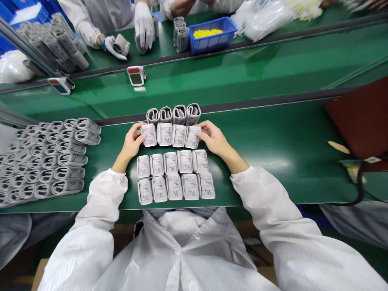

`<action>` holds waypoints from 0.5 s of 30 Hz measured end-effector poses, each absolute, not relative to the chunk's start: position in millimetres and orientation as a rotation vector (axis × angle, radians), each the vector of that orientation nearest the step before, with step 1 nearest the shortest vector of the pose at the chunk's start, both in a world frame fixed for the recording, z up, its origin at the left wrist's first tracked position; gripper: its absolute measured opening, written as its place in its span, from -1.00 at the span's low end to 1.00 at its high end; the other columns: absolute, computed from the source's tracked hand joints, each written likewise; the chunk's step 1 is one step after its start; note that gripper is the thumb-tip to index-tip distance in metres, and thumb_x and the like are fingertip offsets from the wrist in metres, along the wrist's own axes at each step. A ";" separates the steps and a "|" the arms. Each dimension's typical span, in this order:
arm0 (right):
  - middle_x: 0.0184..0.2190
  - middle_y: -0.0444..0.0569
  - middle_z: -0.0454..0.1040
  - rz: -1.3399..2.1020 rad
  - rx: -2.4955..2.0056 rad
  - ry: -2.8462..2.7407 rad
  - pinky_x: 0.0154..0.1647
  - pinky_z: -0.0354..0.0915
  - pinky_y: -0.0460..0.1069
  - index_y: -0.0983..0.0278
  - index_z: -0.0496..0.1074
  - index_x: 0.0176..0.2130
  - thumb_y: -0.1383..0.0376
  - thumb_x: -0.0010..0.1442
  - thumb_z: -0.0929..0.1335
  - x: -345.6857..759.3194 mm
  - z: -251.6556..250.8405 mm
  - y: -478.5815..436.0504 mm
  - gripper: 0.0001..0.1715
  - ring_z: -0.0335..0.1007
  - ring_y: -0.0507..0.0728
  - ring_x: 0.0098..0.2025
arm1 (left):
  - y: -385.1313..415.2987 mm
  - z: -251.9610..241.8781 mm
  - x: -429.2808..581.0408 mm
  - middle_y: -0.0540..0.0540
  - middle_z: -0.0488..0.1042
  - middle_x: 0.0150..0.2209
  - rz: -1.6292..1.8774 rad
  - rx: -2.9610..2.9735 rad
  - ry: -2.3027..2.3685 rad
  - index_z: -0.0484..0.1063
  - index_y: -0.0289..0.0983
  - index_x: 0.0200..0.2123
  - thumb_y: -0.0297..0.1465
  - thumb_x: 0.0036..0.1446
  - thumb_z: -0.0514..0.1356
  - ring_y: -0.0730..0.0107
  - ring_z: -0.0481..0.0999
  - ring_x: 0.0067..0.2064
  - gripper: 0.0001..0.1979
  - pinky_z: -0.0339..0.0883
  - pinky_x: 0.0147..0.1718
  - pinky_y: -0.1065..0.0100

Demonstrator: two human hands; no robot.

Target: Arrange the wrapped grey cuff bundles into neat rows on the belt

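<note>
My left hand (132,141) has its fingers and thumb around the left end cuff (148,135) of a short row of rolled grey wrist cuffs with printed drawings on top. At the other end of that row, my right hand (213,138) pinches the right end cuff (192,137). The middle cuffs (171,135) sit side by side between my hands. Just behind stand several rolled cuffs (165,114) with their coiled ends showing. Nearer my body, two rows of printed cuffs (176,186) lie on the green work surface (273,161).
Stacked rolled cuffs (42,161) fill the left side. Beyond the dark rail, the green belt (242,76) carries wrist monitors (136,76). Across it, a co-worker's gloved hands (144,28) handle cuffs near a blue bin (213,36) of yellow pieces. A brown board (360,117) and black cable (360,184) lie right.
</note>
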State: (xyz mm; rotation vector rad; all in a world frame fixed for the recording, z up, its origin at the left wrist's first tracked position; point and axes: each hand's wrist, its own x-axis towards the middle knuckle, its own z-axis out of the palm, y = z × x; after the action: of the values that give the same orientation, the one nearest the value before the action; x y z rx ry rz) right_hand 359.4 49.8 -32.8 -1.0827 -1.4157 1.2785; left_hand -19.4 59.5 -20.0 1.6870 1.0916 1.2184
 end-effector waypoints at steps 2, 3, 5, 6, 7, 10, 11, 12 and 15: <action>-0.05 0.02 0.72 1.295 -1.069 -1.407 -0.21 0.65 0.15 0.11 0.49 -0.10 -0.27 0.28 0.62 359.4 -32.5 49.8 -0.39 0.64 0.25 -0.15 | 61.0 -20.3 -19.0 -0.11 0.71 -0.15 1.240 1.674 1.096 0.57 -0.16 0.14 0.23 0.32 0.43 0.29 0.63 -0.35 -0.35 0.49 -0.37 0.29; -0.05 0.02 0.72 1.302 -1.061 -1.404 -0.21 0.66 0.16 0.11 0.49 -0.10 -0.27 0.28 0.62 359.6 -32.4 49.8 -0.38 0.64 0.25 -0.15 | 61.4 -20.3 -18.9 -0.12 0.71 -0.14 1.237 1.672 1.100 0.58 -0.16 0.14 0.23 0.31 0.43 0.29 0.63 -0.35 -0.35 0.49 -0.38 0.29; -0.06 0.01 0.71 1.307 -1.053 -1.411 -0.21 0.66 0.17 0.10 0.50 -0.09 -0.27 0.29 0.61 360.1 -32.4 50.1 -0.39 0.64 0.25 -0.16 | 61.6 -20.0 -19.0 -0.12 0.72 -0.13 1.221 1.670 1.103 0.59 -0.16 0.15 0.23 0.31 0.44 0.29 0.64 -0.35 -0.35 0.49 -0.38 0.29; -0.08 0.01 0.71 1.308 -1.053 -1.417 -0.21 0.66 0.17 0.10 0.50 -0.08 -0.27 0.30 0.61 360.3 -32.3 50.1 -0.40 0.64 0.25 -0.16 | 61.4 -19.9 -19.2 -0.12 0.72 -0.13 1.213 1.668 1.101 0.59 -0.15 0.16 0.22 0.32 0.44 0.29 0.64 -0.35 -0.35 0.50 -0.38 0.30; -0.09 0.00 0.71 1.308 -1.054 -1.424 -0.21 0.66 0.16 0.10 0.50 -0.07 -0.26 0.31 0.61 360.6 -32.2 50.1 -0.41 0.63 0.25 -0.17 | 61.1 -19.7 -19.4 -0.12 0.72 -0.15 1.203 1.666 1.097 0.59 -0.15 0.17 0.21 0.32 0.44 0.28 0.65 -0.34 -0.36 0.50 -0.38 0.30; -0.10 -0.01 0.71 1.304 -1.059 -1.433 -0.20 0.63 0.14 0.10 0.51 -0.05 -0.27 0.31 0.61 361.1 -31.1 49.9 -0.40 0.62 0.23 -0.19 | 59.5 -19.3 -20.4 -0.10 0.72 -0.20 1.150 1.671 1.089 0.58 -0.15 0.21 0.18 0.34 0.45 0.24 0.68 -0.31 -0.37 0.54 -0.34 0.28; -0.09 -0.01 0.72 1.299 -1.058 -1.432 -0.20 0.63 0.14 0.10 0.52 -0.06 -0.29 0.30 0.61 361.2 -30.5 49.7 -0.38 0.62 0.23 -0.18 | 58.9 -19.2 -20.8 -0.10 0.72 -0.20 1.130 1.679 1.092 0.57 -0.15 0.22 0.17 0.35 0.44 0.22 0.70 -0.29 -0.36 0.56 -0.31 0.27; -0.08 0.00 0.72 1.295 -1.057 -1.430 -0.20 0.62 0.13 0.10 0.52 -0.06 -0.30 0.29 0.62 361.2 -30.0 49.6 -0.37 0.62 0.22 -0.18 | 58.2 -19.1 -21.0 -0.11 0.73 -0.19 1.112 1.690 1.098 0.57 -0.15 0.24 0.18 0.36 0.43 0.20 0.71 -0.27 -0.35 0.57 -0.29 0.26; -0.07 0.01 0.71 1.295 -1.050 -1.426 -0.20 0.60 0.13 0.10 0.52 -0.07 -0.34 0.26 0.62 361.2 -28.6 49.4 -0.33 0.61 0.22 -0.18 | 56.5 -18.5 -21.6 -0.13 0.74 -0.16 1.068 1.739 1.134 0.55 -0.16 0.27 0.21 0.38 0.39 0.19 0.72 -0.24 -0.33 0.59 -0.26 0.24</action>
State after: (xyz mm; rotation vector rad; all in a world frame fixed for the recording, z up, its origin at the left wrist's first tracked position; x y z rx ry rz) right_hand 361.2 49.4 -28.6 -1.0501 -1.4259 1.2950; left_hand -21.6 56.5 -18.5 1.7387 1.1341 1.0678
